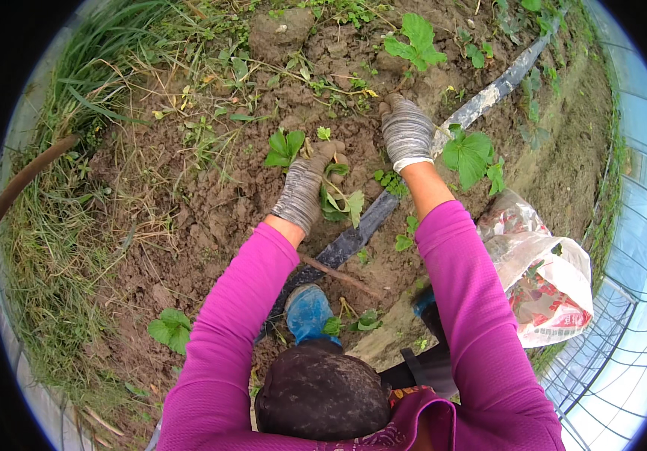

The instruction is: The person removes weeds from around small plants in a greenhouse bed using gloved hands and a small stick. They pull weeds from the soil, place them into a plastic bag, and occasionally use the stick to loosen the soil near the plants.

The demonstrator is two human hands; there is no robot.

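Observation:
My left hand (313,181), in a grey striped knit glove, is closed around some uprooted leafy greens (341,204) that hang out on its right side, over the soil. Just beyond its knuckles a small plant with rounded leaves (285,147) shows; whether that is rooted or held is unclear. Farther out, my right hand (406,128) wears a matching glove and reaches down to the brown soil (205,208). Its fingertips are partly hidden, close below the stem of a young broad-leaved plant (416,42).
A black drip hose (366,225) crosses the bed diagonally beneath my arms. A plastic bag (549,282) with printing stands at the right. Another broad-leaved plant (470,157) grows beside my right wrist. Tall grass (115,62) and a curved brown handle (33,175) are at left. My blue shoe (308,313) is below.

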